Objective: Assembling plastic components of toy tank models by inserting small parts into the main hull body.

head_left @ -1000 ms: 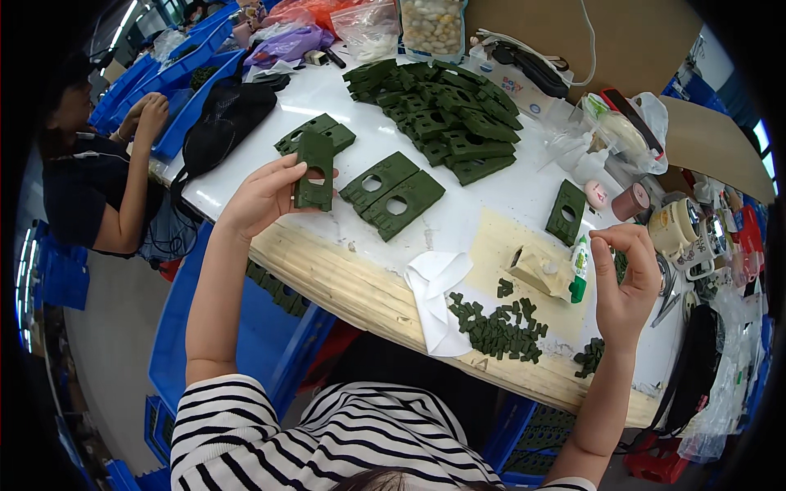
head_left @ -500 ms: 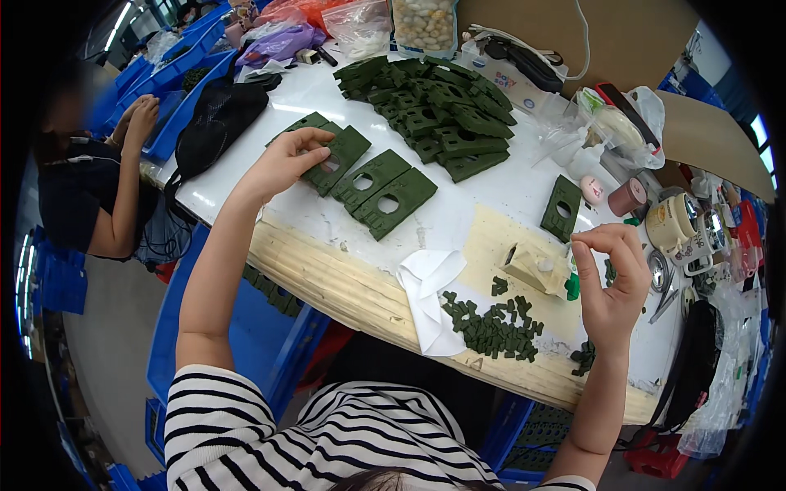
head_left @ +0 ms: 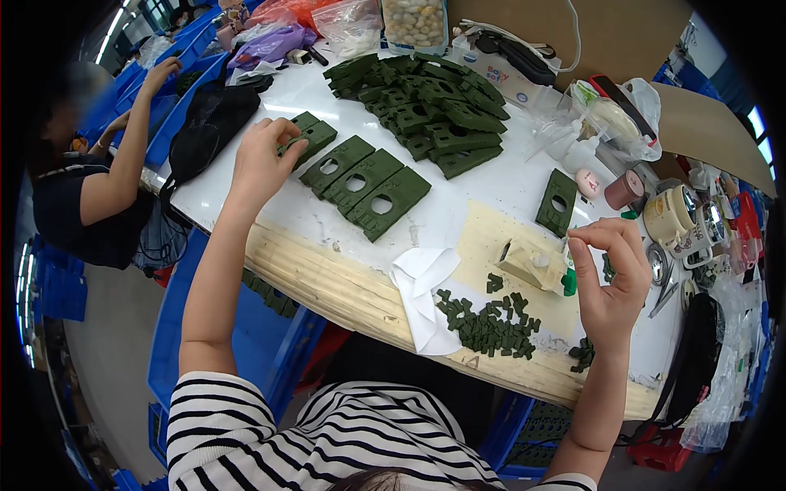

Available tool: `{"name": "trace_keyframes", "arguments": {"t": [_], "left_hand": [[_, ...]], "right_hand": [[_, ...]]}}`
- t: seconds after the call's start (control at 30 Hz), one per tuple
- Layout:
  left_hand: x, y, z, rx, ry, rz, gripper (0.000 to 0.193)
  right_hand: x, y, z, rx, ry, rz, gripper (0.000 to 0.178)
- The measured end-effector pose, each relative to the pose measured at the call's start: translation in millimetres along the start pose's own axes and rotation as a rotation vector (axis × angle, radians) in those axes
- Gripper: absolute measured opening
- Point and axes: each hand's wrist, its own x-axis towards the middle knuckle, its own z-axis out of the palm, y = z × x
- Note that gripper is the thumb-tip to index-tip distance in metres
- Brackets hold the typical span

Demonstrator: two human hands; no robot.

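My left hand (head_left: 264,159) is closed, thumb and fingers at the near-left edge of a dark green plastic plate (head_left: 318,137) that lies against another at the table's left. Beside them are three more green plates (head_left: 357,182) in a slanting row, each with a round hole. My right hand (head_left: 612,274) is raised at the right with thumb and forefinger pinched; whatever is between them is too small to make out. Below its fingertips sits a cream block (head_left: 532,263) with a green piece (head_left: 569,282) at its end. A single green plate (head_left: 556,203) lies just beyond.
A large heap of green plates (head_left: 434,106) covers the table's far middle. Small green parts (head_left: 491,327) lie beside a white cloth (head_left: 426,299) near the front edge. Mugs (head_left: 667,217) and a pink spool (head_left: 625,190) stand at the right. A co-worker (head_left: 98,176) is at the left.
My left hand has moved left, off a plate of the row, to the plates at the far left. My right hand stays about where it was. The co-worker's arm has reached up.
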Motion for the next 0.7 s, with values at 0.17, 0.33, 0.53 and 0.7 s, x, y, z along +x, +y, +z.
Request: {"name": "trace_keyframes", "arguments": {"t": [0.17, 0.33, 0.53, 0.7], "left_hand": [[-5, -8, -7, 0.129, -0.211, -0.076, 0.021], [-5, 0, -9, 0.089, -0.077, 0.08, 0.022], [-7, 92, -41, -0.18, -0.166, 0.443, 0.023], [-9, 166, -29, -0.571, -0.406, 0.677, 0.041]], "right_hand": [[0, 0, 1, -0.004, 0.001, -0.002, 0.007], [0, 1, 1, -0.002, 0.005, 0.018, 0.009], [-1, -2, 1, 0.044, -0.08, -0.074, 0.044], [-1, -9, 5, 0.121, -0.207, -0.128, 0.077]]}}
